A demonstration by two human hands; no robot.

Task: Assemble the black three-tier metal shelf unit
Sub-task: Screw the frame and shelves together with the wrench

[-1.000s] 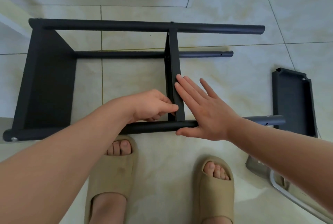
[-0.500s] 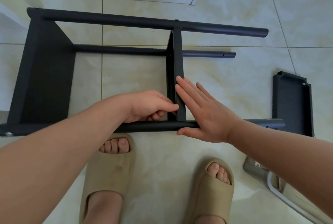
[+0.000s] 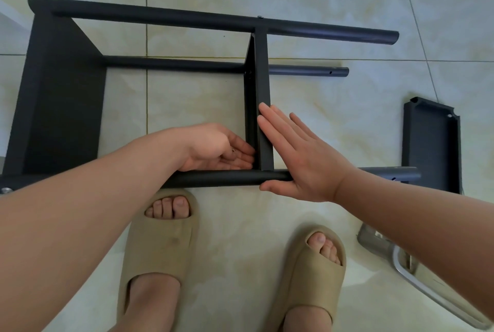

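The black shelf frame lies on its side on the tile floor. Its end shelf (image 3: 58, 96) is at the left and its middle shelf (image 3: 263, 85) stands between the far tube (image 3: 187, 20) and the near tube (image 3: 222, 178). My left hand (image 3: 216, 147) is tucked into the corner left of the middle shelf, fingers together against it, with a small metal fastener (image 3: 234, 150) pinched under the thumb. My right hand (image 3: 302, 160) lies flat and open against the right face of the middle shelf, thumb below the near tube.
A loose black shelf panel (image 3: 427, 144) lies on the floor to the right, behind the near tube's open end. A grey metal object (image 3: 417, 278) sits at the lower right. My feet in tan slippers (image 3: 160, 246) stand just in front of the frame.
My left hand has turned from a knuckles-up pinch to palm up, with its fingers pushed into the corner beside the shelf. The right hand has stayed flat in place.
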